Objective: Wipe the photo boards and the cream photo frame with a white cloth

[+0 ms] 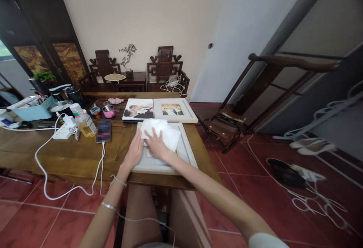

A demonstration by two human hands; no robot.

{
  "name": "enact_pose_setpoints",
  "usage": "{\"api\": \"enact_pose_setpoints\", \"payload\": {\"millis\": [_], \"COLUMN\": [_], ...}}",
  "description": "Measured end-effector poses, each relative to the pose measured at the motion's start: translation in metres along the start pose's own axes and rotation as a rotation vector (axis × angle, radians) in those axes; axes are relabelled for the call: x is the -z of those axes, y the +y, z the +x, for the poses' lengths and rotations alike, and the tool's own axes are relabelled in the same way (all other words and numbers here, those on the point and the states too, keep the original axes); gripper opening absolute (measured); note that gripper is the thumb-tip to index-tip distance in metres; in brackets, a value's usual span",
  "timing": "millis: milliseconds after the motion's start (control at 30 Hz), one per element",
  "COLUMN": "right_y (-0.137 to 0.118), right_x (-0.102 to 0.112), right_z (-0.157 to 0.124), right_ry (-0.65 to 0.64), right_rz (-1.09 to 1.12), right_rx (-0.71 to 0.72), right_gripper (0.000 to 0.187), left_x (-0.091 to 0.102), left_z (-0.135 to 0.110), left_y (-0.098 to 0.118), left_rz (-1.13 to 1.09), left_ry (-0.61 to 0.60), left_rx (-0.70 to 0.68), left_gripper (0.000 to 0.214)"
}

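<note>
A white sheet of tissue or paper towel [171,136] lies crumpled over a pale picture frame [185,161], which rests flat near the table's front edge. My right hand [155,144] presses down on the sheet with its fingers spread. Along the frame's left side lies my left hand [135,150], fingers stretched out and touching the frame and the sheet's edge. The sheet and my right hand hide most of the picture inside. Behind it are a second pale frame [187,108] with a small picture and a white print [138,102], partly pixelated.
Left on the wooden table [116,166] are a phone [103,130] on a white cable, a bottle of yellowish liquid [86,126], a power strip [64,130], a pink cup [108,111] and a blue box [35,108]. A wooden chair [241,89] stands at right.
</note>
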State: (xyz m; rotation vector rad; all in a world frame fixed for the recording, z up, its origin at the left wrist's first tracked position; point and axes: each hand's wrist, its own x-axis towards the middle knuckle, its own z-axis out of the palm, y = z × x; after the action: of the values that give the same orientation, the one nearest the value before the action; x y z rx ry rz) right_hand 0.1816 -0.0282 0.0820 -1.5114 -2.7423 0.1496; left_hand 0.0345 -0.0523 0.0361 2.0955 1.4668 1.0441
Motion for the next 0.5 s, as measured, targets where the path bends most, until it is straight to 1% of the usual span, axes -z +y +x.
{"api": "enact_pose_setpoints", "payload": {"millis": [33,100,167,233,300,367,433,500], "right_y": [-0.010,-0.024,-0.030,-0.029,-0.022,-0.009,0.008,0.024], "right_x": [-0.001,-0.002,-0.002,-0.001,0.001,0.002,0.001,-0.003], "right_z": [-0.008,-0.029,-0.053,-0.076,-0.096,-0.112,-0.126,-0.140], "right_ry": [-0.029,-0.110,-0.162,-0.147,-0.109,-0.110,-0.103,-0.059], "right_rz": [0.009,0.028,0.041,0.052,0.068,0.072,0.055,0.028], "right_rx": [0.034,0.096,0.144,0.175,0.171,0.122,0.051,-0.009], "right_gripper": [0.055,0.056,0.059,0.060,0.061,0.063,0.064,0.065], "left_x": [0.001,0.002,0.002,0.002,-0.001,-0.004,-0.006,-0.008], "left_z": [-0.001,-0.002,-0.002,-0.002,-0.001,0.000,0.001,0.001], "left_y": [0.000,0.002,0.004,0.004,0.002,-0.002,-0.007,-0.011], "left_rz": [-0.021,-0.048,-0.053,-0.013,0.068,0.148,0.192,0.210], "left_ry": [0.038,0.077,0.078,0.043,-0.033,-0.109,-0.142,-0.150], "left_rx": [-0.007,-0.021,-0.019,-0.007,-0.006,-0.023,-0.034,-0.035], "left_gripper": [0.052,0.051,0.052,0.051,0.049,0.048,0.052,0.061]}}
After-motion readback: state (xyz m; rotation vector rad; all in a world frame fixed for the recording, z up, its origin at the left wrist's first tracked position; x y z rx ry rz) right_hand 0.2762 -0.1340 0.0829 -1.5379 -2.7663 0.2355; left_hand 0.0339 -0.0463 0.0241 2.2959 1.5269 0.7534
